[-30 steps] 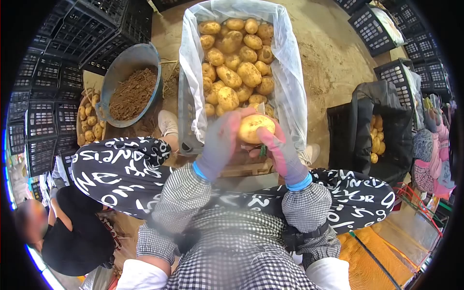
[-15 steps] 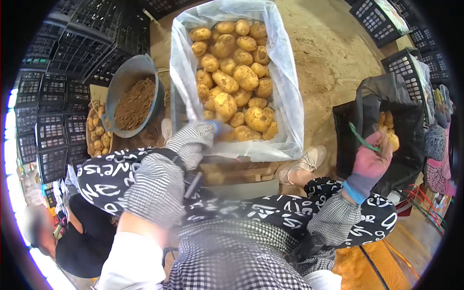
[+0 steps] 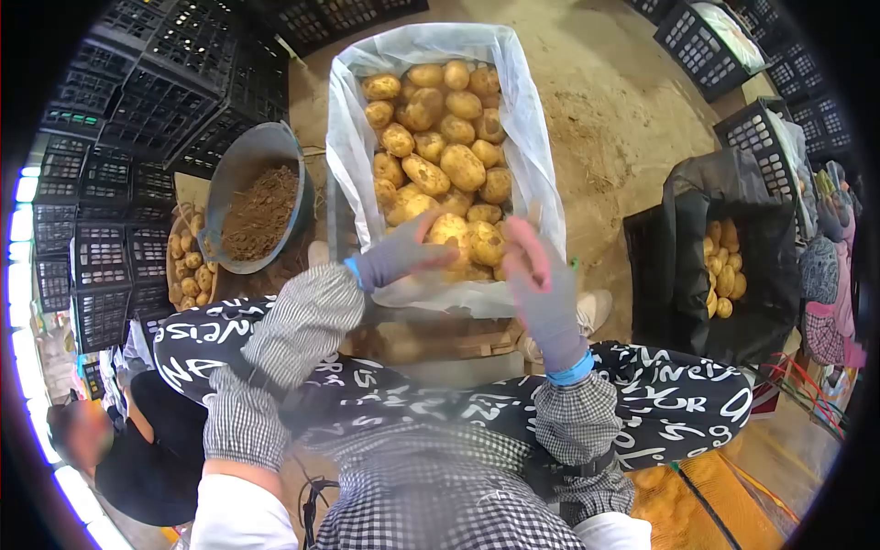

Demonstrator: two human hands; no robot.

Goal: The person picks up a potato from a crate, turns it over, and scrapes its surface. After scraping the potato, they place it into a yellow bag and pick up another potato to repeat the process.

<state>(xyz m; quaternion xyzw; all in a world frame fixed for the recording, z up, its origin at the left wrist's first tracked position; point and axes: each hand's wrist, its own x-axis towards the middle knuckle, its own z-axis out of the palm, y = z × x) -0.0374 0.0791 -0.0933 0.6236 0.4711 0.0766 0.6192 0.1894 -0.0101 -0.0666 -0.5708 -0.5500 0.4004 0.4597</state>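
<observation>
My left hand [image 3: 401,255], in a grey-purple glove with a blue cuff, reaches over the near-left part of a lined crate [image 3: 541,165]. Its fingers are apart, right at a large potato [image 3: 449,235]. Over the near-right edge of the same crate is my right hand [image 3: 543,291], in a grey and pink glove, its fingertips beside another potato [image 3: 487,244]. A small bit of a thin green strip [image 3: 575,265] sticks out beside this hand; the rest is hidden. Muddy potatoes [image 3: 426,172] fill the crate inside its white liner.
At the right stands a black-lined crate [image 3: 683,197] with smaller potatoes [image 3: 723,275] inside. A tub [image 3: 298,197] of soil and a container of potatoes [image 3: 191,266] are at the left. Black crates [image 3: 174,64] are stacked beyond them. A person [image 3: 151,449] sits at lower left.
My right hand has moved left from the black-lined crate to the white-lined one; the potato it held there no longer shows in it. My left hand has moved slightly right over the potatoes.
</observation>
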